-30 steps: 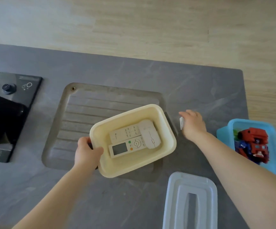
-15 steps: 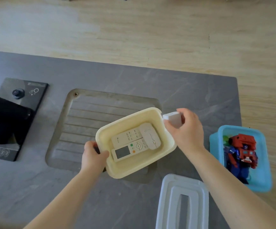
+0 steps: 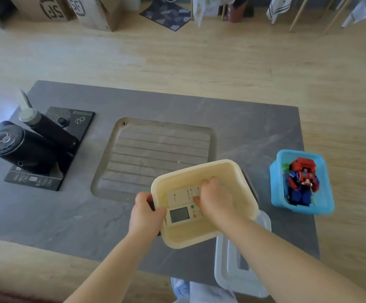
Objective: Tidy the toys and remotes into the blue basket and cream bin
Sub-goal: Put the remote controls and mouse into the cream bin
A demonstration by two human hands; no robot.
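The cream bin sits at the near middle of the grey table, partly over a clear lid. My left hand grips its left rim. Two white remotes lie inside: a buttoned remote and a screen remote. My right hand is down inside the bin over their right ends, fingers curled. The small white remote it carried is hidden under the palm. To the right stands the blue basket with a red and blue robot toy in it.
A clear plastic lid lies at the table's near edge under the bin's corner. A black kettle stands on a black hob panel at the left. A grooved recess fills the table's middle. Cardboard boxes stand on the far floor.
My right hand carried the small white remote from the table beside the bin, over the rim and down into the bin. My left hand stayed on the rim. The view pulled back.
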